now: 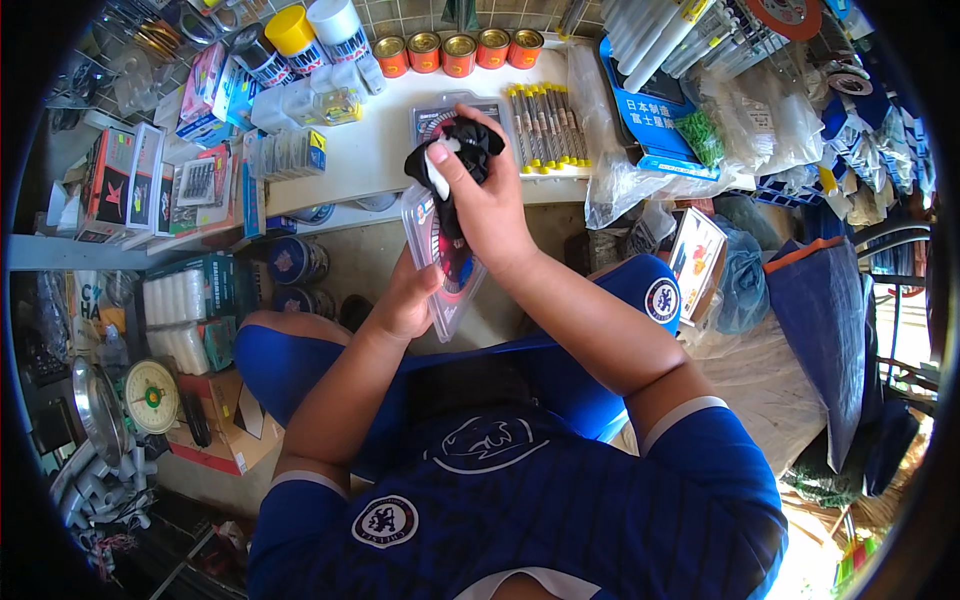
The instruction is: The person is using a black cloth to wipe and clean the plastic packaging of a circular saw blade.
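Observation:
My left hand (412, 296) holds a clear plastic blister pack (450, 311) by its lower left edge, tilted above my lap. Inside the pack is a round toothed disc, probably a saw blade, partly covered. My right hand (491, 191) grips a bunched black cloth (476, 142) with a white patch, pressed against the upper part of the pack. Behind my hands, a similar blister pack (465, 99) lies on the white shelf (367, 161). A row of drill bits with yellow caps (547, 127) lies to its right.
Several small orange cans (459, 56) line the shelf's back edge, with spray cans (341, 34) to their left. Boxed goods (112, 184) crowd the left side. A blue box (660, 120) and plastic bags (600, 172) lie at the right. A dial scale (151, 397) stands lower left.

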`<action>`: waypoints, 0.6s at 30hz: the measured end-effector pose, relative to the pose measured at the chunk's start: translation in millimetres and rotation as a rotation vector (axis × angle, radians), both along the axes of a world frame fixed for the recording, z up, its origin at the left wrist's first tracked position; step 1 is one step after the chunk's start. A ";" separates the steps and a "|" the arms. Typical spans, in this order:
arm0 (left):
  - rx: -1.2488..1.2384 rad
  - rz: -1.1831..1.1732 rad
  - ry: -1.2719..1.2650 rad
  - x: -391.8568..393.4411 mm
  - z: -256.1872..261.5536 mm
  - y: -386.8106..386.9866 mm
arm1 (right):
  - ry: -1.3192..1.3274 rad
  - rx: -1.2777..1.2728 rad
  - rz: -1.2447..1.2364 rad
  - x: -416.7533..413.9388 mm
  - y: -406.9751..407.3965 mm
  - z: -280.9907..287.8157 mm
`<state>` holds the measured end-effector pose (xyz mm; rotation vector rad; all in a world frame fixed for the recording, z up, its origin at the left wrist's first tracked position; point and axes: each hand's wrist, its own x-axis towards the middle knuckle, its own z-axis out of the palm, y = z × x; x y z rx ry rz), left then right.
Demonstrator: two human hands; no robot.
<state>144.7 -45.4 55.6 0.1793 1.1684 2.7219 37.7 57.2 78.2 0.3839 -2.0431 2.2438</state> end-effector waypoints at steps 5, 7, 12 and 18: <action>-0.042 0.004 -0.028 -0.7 7.7 -4.6 | -0.345 -0.290 -0.009 -13.6 8.4 13.5; -0.054 0.032 0.056 -4.3 19.4 -3.9 | -0.397 -0.307 -0.014 -22.2 13.9 7.5; -0.241 0.004 0.038 -11.2 26.5 -9.7 | 0.279 0.046 -0.028 -9.5 11.0 -6.3; -0.117 0.037 0.084 -0.6 30.1 -2.8 | 0.535 0.126 0.057 -18.1 25.0 9.3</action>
